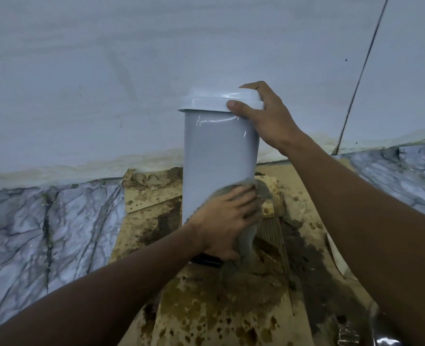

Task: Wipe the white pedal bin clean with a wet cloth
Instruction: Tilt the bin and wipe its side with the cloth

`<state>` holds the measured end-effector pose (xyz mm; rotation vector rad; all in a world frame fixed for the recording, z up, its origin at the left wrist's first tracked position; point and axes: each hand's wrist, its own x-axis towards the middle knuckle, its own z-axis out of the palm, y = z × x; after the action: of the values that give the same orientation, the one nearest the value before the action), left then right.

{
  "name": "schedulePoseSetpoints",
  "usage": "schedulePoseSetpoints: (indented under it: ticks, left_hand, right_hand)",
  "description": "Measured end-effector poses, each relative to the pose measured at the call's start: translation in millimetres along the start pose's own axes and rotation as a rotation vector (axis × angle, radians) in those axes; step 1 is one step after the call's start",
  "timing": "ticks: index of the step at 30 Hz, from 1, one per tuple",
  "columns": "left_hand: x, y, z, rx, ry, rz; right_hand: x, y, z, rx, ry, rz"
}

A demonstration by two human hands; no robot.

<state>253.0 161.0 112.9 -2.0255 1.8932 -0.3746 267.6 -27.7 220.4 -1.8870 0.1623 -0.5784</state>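
The head view, the only 1 here, looks down at the white pedal bin, which stands upright in the middle of the picture on a sheet of wet, brown-stained cardboard. The cardboard lies on a marble-patterned floor, and the bin is close in front of a pale wall with a yellowish stain along its foot. The 2 hands are both on the bin. The right hand grips the lid at its right edge: the thumb is laid on the front of the lid's rim and the fingers curl over the top and round the far side, so the lid is pinched between them. The lid sits closed on the body. The left hand lies flat on a grey cloth and presses it against the lower right part of the bin's body, its fingers stretched out and slightly spread across the cloth. A fold of the cloth shows past the fingertips and another hangs down below the palm toward the cardboard. Just under the left wrist a black pedal sticks out from the foot of the bin. A thin dark joint runs slantwise up the wall at the right.
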Motion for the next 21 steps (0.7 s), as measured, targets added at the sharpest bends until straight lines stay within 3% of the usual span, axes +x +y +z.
schedulePoseSetpoints:
  ticks: [8, 11, 15, 21]
  left_hand:
    - [-28.0, -45.8, 16.5, -0.162, 0.417, -0.47]
    - [-32.4, -53.0, 22.1, -0.321, 0.527, -0.665]
    - [-22.7, -37.5, 21.5, -0.463, 0.593, -0.775]
    - [20.5, -30.6, -4.4, -0.304, 0.593, -0.877]
  right_hand:
    - [0.9, -2.2, -0.2, 0.047, 0.01, 0.024]
    - [0.7, 0.3, -0.6, 0.048, 0.018, 0.026]
    - [0.3, 2.4, 1.2, 0.047, 0.018, 0.015]
    - [0.4, 0.9, -1.1, 0.049, 0.026, 0.032]
